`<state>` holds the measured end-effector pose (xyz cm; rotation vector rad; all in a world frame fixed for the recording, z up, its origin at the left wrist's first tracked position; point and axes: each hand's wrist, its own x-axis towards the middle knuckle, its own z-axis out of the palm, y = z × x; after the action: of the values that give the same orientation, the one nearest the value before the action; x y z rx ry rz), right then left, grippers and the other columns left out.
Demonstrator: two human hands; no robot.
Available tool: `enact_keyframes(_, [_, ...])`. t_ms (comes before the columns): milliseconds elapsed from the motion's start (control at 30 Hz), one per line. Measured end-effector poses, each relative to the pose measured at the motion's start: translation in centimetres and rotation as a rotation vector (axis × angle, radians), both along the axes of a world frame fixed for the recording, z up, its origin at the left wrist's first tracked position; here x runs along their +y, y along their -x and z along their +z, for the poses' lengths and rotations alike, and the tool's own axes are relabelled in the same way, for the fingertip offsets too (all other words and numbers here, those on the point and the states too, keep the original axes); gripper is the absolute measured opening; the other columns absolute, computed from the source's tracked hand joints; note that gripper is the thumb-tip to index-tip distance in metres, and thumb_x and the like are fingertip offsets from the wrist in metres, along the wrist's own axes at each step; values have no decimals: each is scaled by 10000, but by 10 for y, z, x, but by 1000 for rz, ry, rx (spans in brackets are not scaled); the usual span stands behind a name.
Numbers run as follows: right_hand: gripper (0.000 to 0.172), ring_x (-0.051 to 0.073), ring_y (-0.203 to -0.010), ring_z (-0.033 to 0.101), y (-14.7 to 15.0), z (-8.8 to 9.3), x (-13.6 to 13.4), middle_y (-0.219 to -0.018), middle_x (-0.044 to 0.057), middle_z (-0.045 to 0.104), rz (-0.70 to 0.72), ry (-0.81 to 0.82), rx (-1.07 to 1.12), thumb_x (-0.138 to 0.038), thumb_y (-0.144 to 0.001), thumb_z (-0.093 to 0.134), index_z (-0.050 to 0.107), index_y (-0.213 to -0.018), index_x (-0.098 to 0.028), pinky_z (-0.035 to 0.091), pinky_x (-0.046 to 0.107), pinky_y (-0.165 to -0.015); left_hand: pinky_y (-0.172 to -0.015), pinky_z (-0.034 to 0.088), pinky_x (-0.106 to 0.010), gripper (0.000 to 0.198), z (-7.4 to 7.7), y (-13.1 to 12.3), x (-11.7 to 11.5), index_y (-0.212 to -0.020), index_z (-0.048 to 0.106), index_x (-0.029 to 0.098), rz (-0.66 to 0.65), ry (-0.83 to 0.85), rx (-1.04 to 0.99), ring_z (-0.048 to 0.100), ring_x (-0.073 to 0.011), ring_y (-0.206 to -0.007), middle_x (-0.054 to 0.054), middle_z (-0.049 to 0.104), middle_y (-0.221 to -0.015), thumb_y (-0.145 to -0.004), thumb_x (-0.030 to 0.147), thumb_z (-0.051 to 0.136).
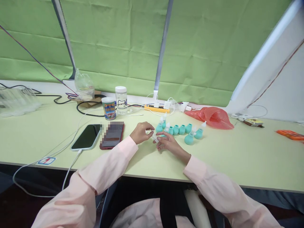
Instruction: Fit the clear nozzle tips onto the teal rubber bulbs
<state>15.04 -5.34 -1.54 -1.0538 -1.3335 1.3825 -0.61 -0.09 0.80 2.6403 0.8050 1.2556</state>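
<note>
In the head view, the right hand [168, 142] pinches a small clear plastic piece [155, 137], the left hand [142, 131] curls right beside it, but I can't tell if it grips, and teal bulbs [175, 129] sit just past both hands.

My hands [142, 132]: two.
Clear pieces [155, 137] at my fingers: I count one, partly hidden.
Teal bulbs [189, 139]: I count nine, some overlapping.
Clear tips [204, 124] on bulbs: five.
Phones [85, 136]: two.
Cup [109, 109]: one.
Jar [121, 101]: one.
Power strip [157, 109]: one.
Red bag [212, 117]: one.
Sticker [47, 161]: one.
</note>
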Motion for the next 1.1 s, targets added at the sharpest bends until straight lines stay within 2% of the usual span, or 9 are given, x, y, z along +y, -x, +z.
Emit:
enact_keyframes(233, [247, 103, -506, 545, -3, -3, 2, -712, 28, 588, 66, 28, 128, -312, -706, 530, 441, -904, -195, 449, 279, -506, -546, 415, -195, 102, 1, 1, 0, -688, 586, 122, -45, 0, -71, 489, -79, -543, -18, 572, -613, -615, 129, 515])
enact_keyframes(467, [234, 105, -518, 548, -4, -2, 2, -709, 25, 583, 90, 67, 212, -284, -712, 522, 437, -912, -197, 435, 265, -521, -535, 416, -188, 99, 2, 0, -3, -684, 589, 124, -141, 1, -27, 485, -72, -532, -19, 569, -614, -625, 131, 510])
enact_keyframes(733, [241, 110, -517, 539, -4, -2, 2, -706, 25, 573, 81, 72, 253, -291, -714, 509, 428, -918, -189, 427, 269, -511, -543, 421, -188, 108, 1, 0, -2, -687, 596, 133, -163, -38, 0, 490, -74, -542, -19, 568, -621, -637, 136, 501])
enact_keyframes(1100, [181, 90, -521, 517, -5, -2, 2, -701, 6, 552, 138, 110, 306, -281, -743, 460, 416, -902, -207, 407, 237, -507, -508, 442, -169, 115, -2, -2, -2, -684, 594, 123, -197, 1, -35, 519, -67, -535, -34, 582, -660, -653, 133, 483])
